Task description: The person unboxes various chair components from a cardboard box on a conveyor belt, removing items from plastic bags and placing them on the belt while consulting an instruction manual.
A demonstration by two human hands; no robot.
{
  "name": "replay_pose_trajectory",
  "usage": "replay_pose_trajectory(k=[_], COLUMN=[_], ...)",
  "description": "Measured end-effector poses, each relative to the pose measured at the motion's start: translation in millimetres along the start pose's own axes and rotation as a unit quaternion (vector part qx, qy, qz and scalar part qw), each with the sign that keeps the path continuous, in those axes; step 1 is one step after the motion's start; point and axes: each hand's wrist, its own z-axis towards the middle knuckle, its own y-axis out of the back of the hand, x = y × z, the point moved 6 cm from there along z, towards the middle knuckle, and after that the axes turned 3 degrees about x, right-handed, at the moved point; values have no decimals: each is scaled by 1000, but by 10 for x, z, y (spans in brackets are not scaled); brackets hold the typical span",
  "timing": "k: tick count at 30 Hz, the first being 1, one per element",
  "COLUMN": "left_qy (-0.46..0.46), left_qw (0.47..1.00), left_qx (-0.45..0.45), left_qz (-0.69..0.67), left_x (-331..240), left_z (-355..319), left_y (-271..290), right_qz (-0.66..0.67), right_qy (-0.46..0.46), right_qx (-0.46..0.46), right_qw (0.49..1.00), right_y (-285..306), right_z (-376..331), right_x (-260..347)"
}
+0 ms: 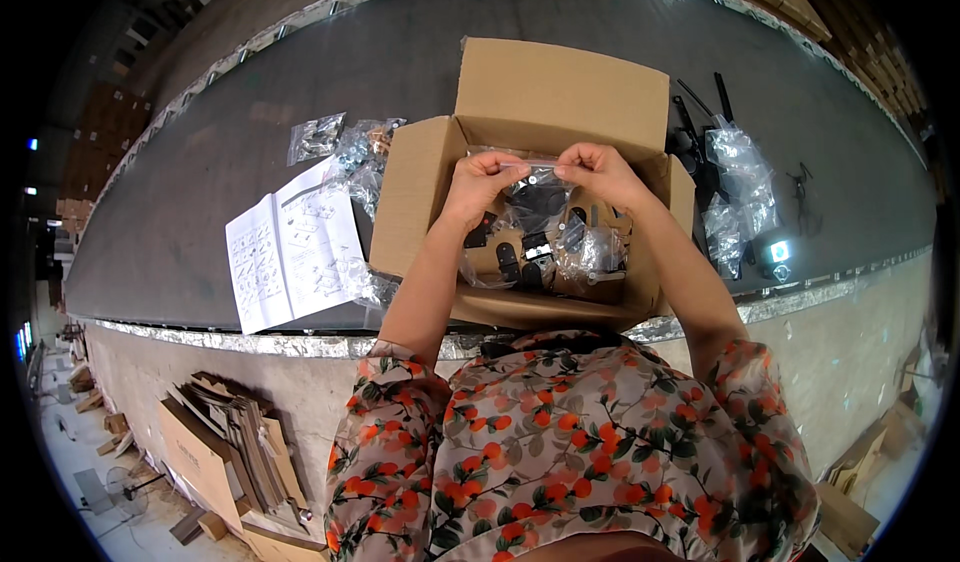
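Note:
Both my hands are raised over an open cardboard box (560, 82), pinching the top edge of a clear zip bag (543, 165) between thumbs and fingers. My left hand (482, 186) grips the bag's left side and my right hand (602, 174) its right side, with a short stretch of the edge between them. Below, the box holds black metal parts (508, 260), brown cardboard inserts and another clear plastic bag (592, 252). What the zip bag contains is hard to make out against the dark parts behind it.
Left of the box lie an open instruction sheet (290, 247) and small clear bags of hardware (318, 139). To the right are black bars (700, 147), crumpled clear plastic (738, 187) and a small dark object with a bright glare (779, 254). Flattened cardboard (225, 452) leans below the dark conveyor belt (200, 212).

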Motion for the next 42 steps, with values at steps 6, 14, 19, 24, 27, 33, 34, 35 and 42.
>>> replay_pose_trajectory(k=[6,14,19,24,27,33,34,35,42], left_qy=[-26,0,8,-8,-16,-22,-15,-9,-17], left_qw=[999,1000,1000,1000,1000,999,1000,1000,1000], left_qx=[-12,3,3,-9,-22,-1,-1,-1,22], left_qz=[43,14,6,-4,-2,23,22,21,-1], left_x=[13,-6,17,13,19,-5,3,6,3], left_z=[19,6,21,10,11,-7,-6,-5,6], left_y=[44,35,36,42,62,27,23,17,-20], right_qz=[-26,-11,-7,-37,-45,-105,-121,-153,-178], right_qy=[-2,-19,-23,-7,-5,22,41,53,47], right_qx=[9,-5,-7,5,15,2,-5,-1,35], right_qw=[1000,1000,1000,999,999,994,992,987,982], right_y=[-10,72,86,65,53,-67,-94,-119,-147], right_z=[16,-51,-63,-32,-13,-17,-8,1,145], right_x=[-57,-31,-27,-57,-98,127,170,210,244])
